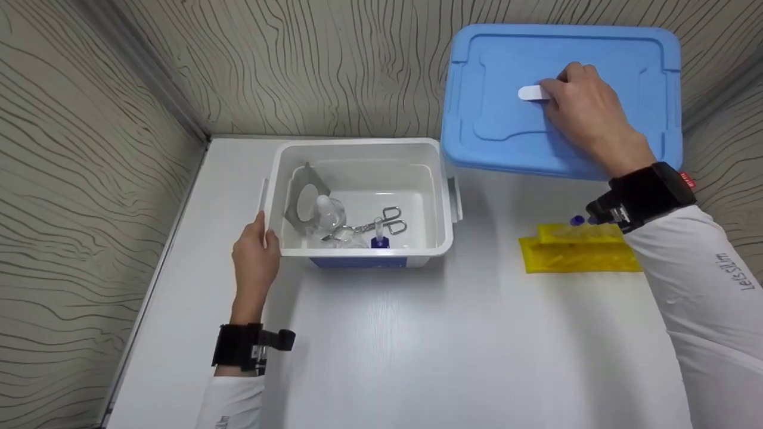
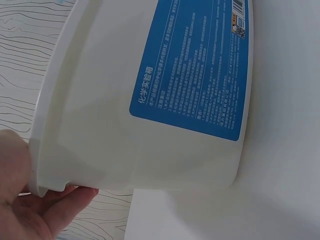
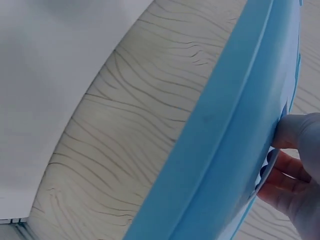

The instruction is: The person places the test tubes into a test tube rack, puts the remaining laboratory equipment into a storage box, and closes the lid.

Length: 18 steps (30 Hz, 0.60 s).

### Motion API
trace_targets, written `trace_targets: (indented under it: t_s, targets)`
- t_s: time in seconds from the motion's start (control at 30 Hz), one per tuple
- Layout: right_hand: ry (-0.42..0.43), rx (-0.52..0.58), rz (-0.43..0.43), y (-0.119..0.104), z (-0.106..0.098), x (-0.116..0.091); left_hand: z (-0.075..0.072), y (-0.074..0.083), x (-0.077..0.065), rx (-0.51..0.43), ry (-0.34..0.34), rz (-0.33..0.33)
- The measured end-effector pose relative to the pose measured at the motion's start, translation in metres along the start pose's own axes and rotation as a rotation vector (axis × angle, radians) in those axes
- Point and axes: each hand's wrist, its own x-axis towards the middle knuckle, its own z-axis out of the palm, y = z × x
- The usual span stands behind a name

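My left hand [image 1: 255, 256] grips the left front rim of a white plastic storage box [image 1: 441, 247], its fingers under the edge in the left wrist view. Inside the box lie metal scissor-handled tongs [image 1: 363, 227], a clear round flask [image 1: 331, 213], a grey piece with an oval hole [image 1: 307, 185] and a blue-based clear tube [image 1: 380, 238]. My right hand [image 1: 587, 110] holds the blue lid [image 1: 506, 137] by its white handle [image 1: 532, 93], up to the right of the box. In the right wrist view thumb and fingers close round that handle.
A yellow tray [image 1: 572, 262] with clear items and a blue cap [image 1: 577, 220] lies on the white table [image 1: 369, 333] at the right, partly behind my right sleeve. A patterned wall [image 1: 334, 71] rises behind the box. A blue label [image 2: 192, 75] covers the box's front.
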Motion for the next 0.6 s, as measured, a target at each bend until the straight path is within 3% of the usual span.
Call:
trace_targets:
  t_s: [0.27,0.6]
  targets:
    - [-0.010,0.002,-0.075,-0.029,-0.005,-0.003,0.010,0.005,-0.001,-0.051,0.017,0.011]
    - [-0.071,0.005,-0.109,-0.065,0.018,-0.008,0.027,0.016,-0.001,-0.023,0.019,0.067]
